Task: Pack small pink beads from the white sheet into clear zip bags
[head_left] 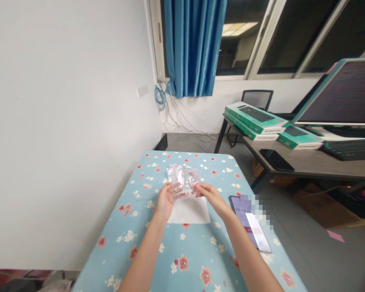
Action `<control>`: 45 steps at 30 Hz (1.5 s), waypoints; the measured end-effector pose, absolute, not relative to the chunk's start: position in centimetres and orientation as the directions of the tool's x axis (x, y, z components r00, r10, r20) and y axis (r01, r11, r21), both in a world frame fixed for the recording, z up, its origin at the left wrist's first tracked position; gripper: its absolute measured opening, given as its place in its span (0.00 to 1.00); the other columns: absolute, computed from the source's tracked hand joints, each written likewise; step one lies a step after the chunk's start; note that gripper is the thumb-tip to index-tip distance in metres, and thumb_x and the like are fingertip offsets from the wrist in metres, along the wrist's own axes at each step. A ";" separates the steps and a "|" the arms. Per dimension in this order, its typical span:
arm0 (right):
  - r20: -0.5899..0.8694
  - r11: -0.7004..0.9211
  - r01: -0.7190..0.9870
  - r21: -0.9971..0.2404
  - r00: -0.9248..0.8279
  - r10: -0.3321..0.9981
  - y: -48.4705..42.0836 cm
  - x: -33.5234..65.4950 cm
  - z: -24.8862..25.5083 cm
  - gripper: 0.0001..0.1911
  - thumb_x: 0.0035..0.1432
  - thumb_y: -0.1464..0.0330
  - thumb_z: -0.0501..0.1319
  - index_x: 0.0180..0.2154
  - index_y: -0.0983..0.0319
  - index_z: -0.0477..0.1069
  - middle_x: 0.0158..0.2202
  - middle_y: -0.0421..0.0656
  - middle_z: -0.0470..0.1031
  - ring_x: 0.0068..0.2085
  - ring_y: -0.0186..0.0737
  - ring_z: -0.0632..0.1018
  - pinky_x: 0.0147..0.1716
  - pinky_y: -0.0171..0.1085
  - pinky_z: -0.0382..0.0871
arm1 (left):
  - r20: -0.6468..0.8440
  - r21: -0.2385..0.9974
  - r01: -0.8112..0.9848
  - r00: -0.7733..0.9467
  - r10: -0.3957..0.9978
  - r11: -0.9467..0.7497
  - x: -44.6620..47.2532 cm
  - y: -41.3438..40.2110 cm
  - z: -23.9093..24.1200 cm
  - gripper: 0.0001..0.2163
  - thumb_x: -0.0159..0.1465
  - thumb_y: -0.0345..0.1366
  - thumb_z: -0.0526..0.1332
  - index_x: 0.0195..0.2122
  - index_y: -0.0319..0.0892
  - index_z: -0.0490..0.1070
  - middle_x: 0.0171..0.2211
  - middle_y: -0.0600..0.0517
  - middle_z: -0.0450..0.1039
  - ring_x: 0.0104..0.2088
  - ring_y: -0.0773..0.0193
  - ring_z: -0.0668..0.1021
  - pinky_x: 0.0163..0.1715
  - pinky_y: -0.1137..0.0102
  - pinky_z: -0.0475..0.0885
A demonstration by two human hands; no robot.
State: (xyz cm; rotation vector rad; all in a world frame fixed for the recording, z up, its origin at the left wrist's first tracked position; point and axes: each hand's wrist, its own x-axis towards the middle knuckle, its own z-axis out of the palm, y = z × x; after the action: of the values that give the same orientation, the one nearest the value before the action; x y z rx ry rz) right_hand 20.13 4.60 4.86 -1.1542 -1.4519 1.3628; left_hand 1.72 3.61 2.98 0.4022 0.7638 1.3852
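Clear plastic zip bags (182, 175) lie in front of my hands, near the middle of the flowered tablecloth; how many there are I cannot make out. My left hand (166, 200) grips the near left edge of a clear bag, and its fingers show through the film. At the right edge, my right hand (212, 196) pinches the plastic between thumb and fingers. Pinkish-red spots show through the film, and whether they are contents or the cloth's print I cannot tell. Below the hands, a white sheet of paper (189, 213) lies flat on the table.
On the table's right side rests a lit smartphone (252, 225). A desk (307, 160) to the right carries green keyboard boxes (255, 117), a black phone (276, 159), a keyboard (353, 149) and a monitor (340, 93). A white wall (63, 121) borders the left.
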 end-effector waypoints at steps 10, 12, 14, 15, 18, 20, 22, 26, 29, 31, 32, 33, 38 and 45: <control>0.023 0.097 0.188 -0.977 -0.363 0.932 3.9 17.9 4.8 0.13 0.53 0.61 0.58 0.25 0.62 0.73 0.27 0.42 0.76 0.32 0.39 0.74 0.36 0.36 0.66 | -0.405 0.657 -0.732 -0.142 0.903 0.180 0.9 2.9 0.7 0.06 0.56 0.34 0.61 0.32 0.43 0.64 0.34 0.50 0.78 0.28 0.66 0.80 0.29 0.72 0.73; 0.030 0.092 0.156 -0.983 -0.361 0.932 3.7 17.7 4.6 0.12 0.54 0.61 0.58 0.25 0.62 0.72 0.28 0.41 0.76 0.34 0.39 0.74 0.37 0.36 0.66 | -0.419 0.650 -0.738 -0.150 0.895 0.180 0.9 2.9 0.4 0.05 0.57 0.32 0.60 0.32 0.42 0.63 0.32 0.50 0.78 0.26 0.66 0.79 0.26 0.73 0.73; 0.025 0.073 0.117 -0.990 -0.372 0.928 3.5 17.6 4.5 0.12 0.53 0.61 0.59 0.25 0.62 0.72 0.28 0.41 0.75 0.33 0.38 0.74 0.38 0.36 0.65 | -0.424 0.645 -0.743 -0.155 0.892 0.178 0.9 2.9 0.2 0.03 0.58 0.31 0.59 0.32 0.42 0.63 0.31 0.50 0.78 0.26 0.66 0.80 0.26 0.74 0.73; 0.018 0.062 0.105 -0.993 -0.377 0.926 3.4 17.5 4.4 0.12 0.53 0.61 0.59 0.25 0.62 0.72 0.27 0.41 0.75 0.33 0.38 0.74 0.37 0.36 0.65 | -0.425 0.644 -0.744 -0.156 0.892 0.177 0.8 2.9 0.1 0.03 0.58 0.31 0.58 0.32 0.42 0.63 0.30 0.50 0.78 0.26 0.66 0.80 0.26 0.74 0.73; 0.004 0.048 0.107 -0.993 -0.372 0.928 3.3 17.2 4.0 0.12 0.52 0.60 0.61 0.26 0.62 0.73 0.27 0.40 0.75 0.32 0.37 0.74 0.35 0.35 0.65 | -0.425 0.651 -0.738 -0.160 0.891 0.178 0.7 2.8 0.0 0.03 0.58 0.30 0.58 0.33 0.42 0.64 0.30 0.50 0.78 0.27 0.66 0.80 0.27 0.73 0.74; 0.009 0.057 0.121 -0.991 -0.359 0.933 3.3 17.1 3.7 0.13 0.52 0.59 0.60 0.26 0.62 0.73 0.27 0.41 0.75 0.33 0.38 0.74 0.36 0.35 0.65 | -0.423 0.662 -0.728 -0.168 0.891 0.177 0.6 2.8 -0.1 0.04 0.58 0.31 0.59 0.33 0.41 0.64 0.30 0.50 0.78 0.26 0.66 0.80 0.27 0.73 0.74; 0.015 0.069 0.143 -0.987 -0.345 0.938 3.3 17.1 3.6 0.13 0.53 0.59 0.60 0.27 0.62 0.73 0.28 0.41 0.76 0.34 0.39 0.74 0.37 0.36 0.65 | -0.413 0.679 -0.714 -0.181 0.892 0.170 0.6 2.7 -0.1 0.05 0.57 0.31 0.60 0.33 0.42 0.64 0.30 0.51 0.78 0.27 0.66 0.80 0.27 0.73 0.74; 0.041 0.115 0.219 -0.969 -0.316 0.948 3.2 17.1 3.5 0.12 0.53 0.60 0.60 0.27 0.62 0.74 0.30 0.42 0.77 0.35 0.40 0.75 0.39 0.37 0.66 | -0.385 0.720 -0.677 -0.208 0.899 0.153 0.7 2.4 0.0 0.08 0.55 0.35 0.63 0.32 0.42 0.64 0.30 0.51 0.78 0.27 0.65 0.80 0.29 0.71 0.74; 0.103 0.182 0.251 -0.951 -0.298 0.949 3.1 17.1 3.3 0.12 0.54 0.61 0.59 0.25 0.61 0.73 0.31 0.43 0.76 0.37 0.41 0.75 0.42 0.38 0.65 | -0.365 0.751 -0.645 -0.227 0.903 0.142 0.8 2.1 0.0 0.11 0.52 0.38 0.65 0.32 0.42 0.64 0.30 0.52 0.77 0.27 0.65 0.80 0.29 0.71 0.73; 0.139 0.217 0.265 -0.940 -0.286 0.948 3.0 17.1 3.1 0.12 0.54 0.61 0.59 0.25 0.61 0.73 0.32 0.43 0.76 0.38 0.41 0.75 0.43 0.39 0.64 | -0.354 0.770 -0.624 -0.241 0.904 0.135 0.8 2.0 0.0 0.13 0.51 0.39 0.66 0.32 0.42 0.64 0.30 0.53 0.76 0.27 0.65 0.79 0.29 0.71 0.73; 0.153 0.231 0.271 -0.934 -0.282 0.947 3.0 17.0 3.0 0.12 0.54 0.61 0.59 0.25 0.61 0.73 0.32 0.43 0.76 0.38 0.41 0.75 0.44 0.39 0.64 | -0.350 0.777 -0.615 -0.246 0.904 0.133 0.9 2.0 0.0 0.14 0.51 0.40 0.66 0.32 0.42 0.64 0.30 0.53 0.76 0.27 0.65 0.79 0.28 0.71 0.73; 0.164 0.242 0.276 -0.930 -0.278 0.946 3.0 17.0 2.9 0.11 0.54 0.62 0.59 0.25 0.60 0.74 0.32 0.43 0.76 0.38 0.41 0.75 0.44 0.40 0.64 | -0.345 0.784 -0.607 -0.250 0.905 0.131 0.9 2.0 0.0 0.14 0.50 0.41 0.66 0.32 0.42 0.63 0.31 0.53 0.76 0.27 0.65 0.79 0.28 0.71 0.73; 0.175 0.247 0.279 -0.928 -0.257 0.950 2.8 17.0 2.3 0.11 0.53 0.62 0.60 0.24 0.60 0.73 0.32 0.43 0.75 0.38 0.41 0.74 0.45 0.41 0.63 | -0.285 0.856 -0.506 -0.301 0.910 0.100 0.8 1.8 -0.1 0.18 0.50 0.45 0.66 0.36 0.43 0.63 0.32 0.52 0.74 0.28 0.65 0.79 0.25 0.73 0.72; 0.209 0.239 0.319 -0.917 -0.125 0.970 2.1 17.0 1.1 0.13 0.53 0.59 0.61 0.23 0.60 0.73 0.35 0.44 0.75 0.41 0.43 0.73 0.48 0.44 0.60 | -0.006 0.988 -0.153 -0.257 0.967 -0.034 0.9 1.4 0.0 0.16 0.50 0.44 0.67 0.36 0.43 0.68 0.45 0.47 0.69 0.37 0.62 0.77 0.24 0.75 0.73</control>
State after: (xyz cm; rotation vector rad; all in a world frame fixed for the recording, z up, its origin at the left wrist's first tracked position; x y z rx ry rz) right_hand 16.98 2.12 1.12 -1.2265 -1.6207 0.9186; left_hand 0.94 1.41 -0.01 0.9678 1.2676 1.4771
